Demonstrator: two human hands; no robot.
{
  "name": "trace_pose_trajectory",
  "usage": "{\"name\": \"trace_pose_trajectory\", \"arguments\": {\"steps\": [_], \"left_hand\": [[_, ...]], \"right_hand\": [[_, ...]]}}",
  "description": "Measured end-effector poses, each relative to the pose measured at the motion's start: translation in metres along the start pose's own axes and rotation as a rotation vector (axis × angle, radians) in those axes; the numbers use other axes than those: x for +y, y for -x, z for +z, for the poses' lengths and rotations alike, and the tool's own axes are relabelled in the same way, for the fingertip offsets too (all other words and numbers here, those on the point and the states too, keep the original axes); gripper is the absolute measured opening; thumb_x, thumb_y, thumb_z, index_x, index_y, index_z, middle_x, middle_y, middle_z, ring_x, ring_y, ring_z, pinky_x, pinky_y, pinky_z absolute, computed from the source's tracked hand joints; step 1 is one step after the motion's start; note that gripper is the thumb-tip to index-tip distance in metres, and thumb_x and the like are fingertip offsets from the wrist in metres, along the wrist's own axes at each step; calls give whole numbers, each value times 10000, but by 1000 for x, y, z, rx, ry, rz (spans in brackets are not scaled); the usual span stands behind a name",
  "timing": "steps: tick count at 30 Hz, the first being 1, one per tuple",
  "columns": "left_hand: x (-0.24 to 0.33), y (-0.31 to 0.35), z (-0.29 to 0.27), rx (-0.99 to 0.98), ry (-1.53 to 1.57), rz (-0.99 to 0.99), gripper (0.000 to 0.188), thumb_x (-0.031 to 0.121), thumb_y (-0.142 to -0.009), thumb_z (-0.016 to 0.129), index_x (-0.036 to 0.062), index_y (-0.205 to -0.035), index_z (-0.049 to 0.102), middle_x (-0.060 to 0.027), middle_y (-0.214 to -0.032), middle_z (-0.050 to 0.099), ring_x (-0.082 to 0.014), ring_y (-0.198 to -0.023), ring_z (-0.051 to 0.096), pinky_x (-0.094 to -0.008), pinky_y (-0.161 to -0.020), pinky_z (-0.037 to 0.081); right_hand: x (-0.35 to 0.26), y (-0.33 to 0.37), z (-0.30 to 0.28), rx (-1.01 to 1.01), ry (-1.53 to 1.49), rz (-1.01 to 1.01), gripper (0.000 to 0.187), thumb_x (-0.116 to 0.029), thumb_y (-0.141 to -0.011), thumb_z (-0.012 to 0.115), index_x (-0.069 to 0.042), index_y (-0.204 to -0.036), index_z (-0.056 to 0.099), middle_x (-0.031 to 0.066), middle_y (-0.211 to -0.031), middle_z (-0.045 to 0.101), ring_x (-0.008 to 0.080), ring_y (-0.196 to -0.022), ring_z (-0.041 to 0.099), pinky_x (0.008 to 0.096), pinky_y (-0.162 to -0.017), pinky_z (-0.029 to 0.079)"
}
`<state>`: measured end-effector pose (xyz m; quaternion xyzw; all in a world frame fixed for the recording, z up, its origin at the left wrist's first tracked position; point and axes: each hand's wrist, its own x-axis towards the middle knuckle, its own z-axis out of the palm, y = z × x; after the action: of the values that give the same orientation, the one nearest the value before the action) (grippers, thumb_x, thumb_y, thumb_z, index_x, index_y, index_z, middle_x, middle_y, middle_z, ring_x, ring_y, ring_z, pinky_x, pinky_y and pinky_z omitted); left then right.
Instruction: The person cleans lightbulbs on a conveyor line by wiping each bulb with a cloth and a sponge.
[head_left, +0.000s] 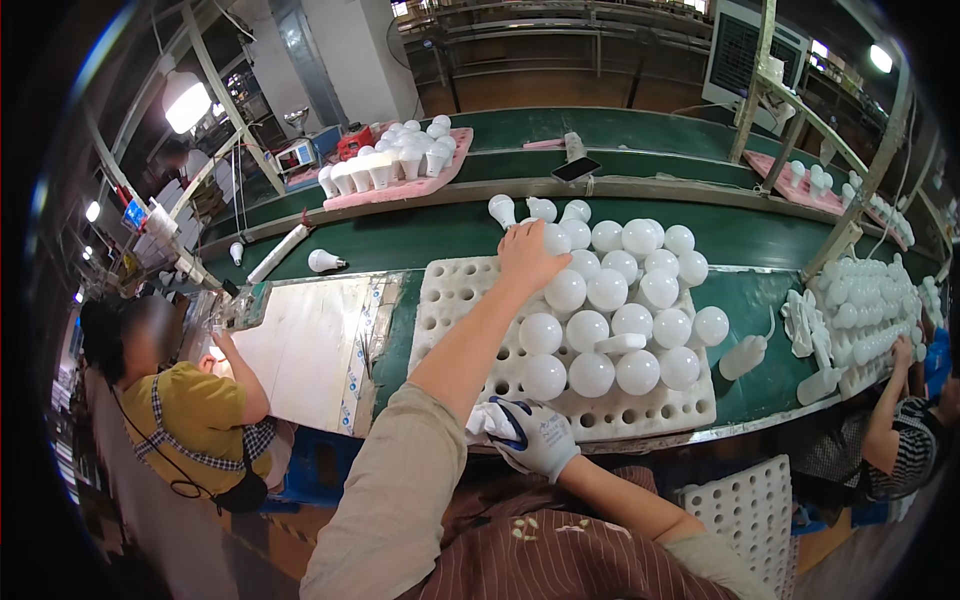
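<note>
My bare left hand (532, 258) reaches over the far left corner of a white foam tray (448, 300) with holes. Its fingers are curled at the neck of a white light bulb (501, 209), close to another round bulb (555, 238). Several round white bulbs (607, 289) stand in rows in the tray. A white oblong piece (621, 343) lies among them. At the tray's near edge my right hand (540, 442), in a white and blue glove, is closed on a crumpled white cloth (486, 420). Its fingertips are partly hidden.
Right of the tray stands a white squeeze bottle (743, 356). A phone (576, 169) lies on the ledge beyond; a pink tray (455, 165) holds more bulbs. A loose bulb (325, 261) lies at left. Co-workers sit at left (195, 410) and right (900, 440).
</note>
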<state>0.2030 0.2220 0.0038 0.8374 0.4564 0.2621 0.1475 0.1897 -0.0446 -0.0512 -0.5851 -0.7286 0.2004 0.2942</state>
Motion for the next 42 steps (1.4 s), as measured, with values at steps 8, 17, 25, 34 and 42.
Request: {"name": "trace_pose_trajectory", "arguments": {"steps": [8, 17, 25, 34, 42], "left_hand": [[-7, 16, -20, 80, 131, 39, 854, 341, -699, 856, 74, -1419, 482, -152, -1361, 572, -367, -1298, 506, -495, -1108, 392], [-10, 152, -136, 266, 189, 142, 1051, 94, -701, 876, 88, -1559, 270, -161, -1318, 557, -301, -1144, 609, -407, -925, 532], [-10, 270, -142, 135, 305, 75, 901, 91, -746, 841, 13, -1490, 339, -189, -1359, 538, -321, -1212, 588, -408, -995, 501], [-39, 319, -174, 357, 921, -242, 774, -106, -806, 696, 4, -1494, 358, -111, -1340, 494, -243, -1218, 551, -369, -1063, 464], [-31, 327, -104, 157, 1623, -457, 574, 23, -893, 729, -6, -1408, 476, -101, -1331, 568, -191, -1214, 563, -350, -1071, 433]], "right_hand": [[-2, 3, -2, 82, -60, -34, 565, -387, -845, 727, -157, -1344, 592, 156, -1074, 689, 356, -963, 668, 470, -848, 528], [-15, 44, -54, 362, -828, 47, 690, -139, -789, 761, 19, -1401, 486, 200, -1344, 573, 359, -1243, 558, 432, -1078, 414], [-73, -54, -63, 308, -179, -283, 729, -330, -812, 744, -38, -1417, 462, 221, -1337, 532, 442, -1248, 476, 510, -1066, 386], [-56, -97, -59, 161, 151, -180, 690, -422, -849, 743, -123, -1426, 512, 190, -1468, 477, 393, -1343, 456, 478, -1106, 377], [39, 1, -158, 227, 484, 98, 474, -245, -851, 728, -85, -1286, 632, 165, -1296, 619, 382, -1227, 548, 467, -1044, 438]]}}
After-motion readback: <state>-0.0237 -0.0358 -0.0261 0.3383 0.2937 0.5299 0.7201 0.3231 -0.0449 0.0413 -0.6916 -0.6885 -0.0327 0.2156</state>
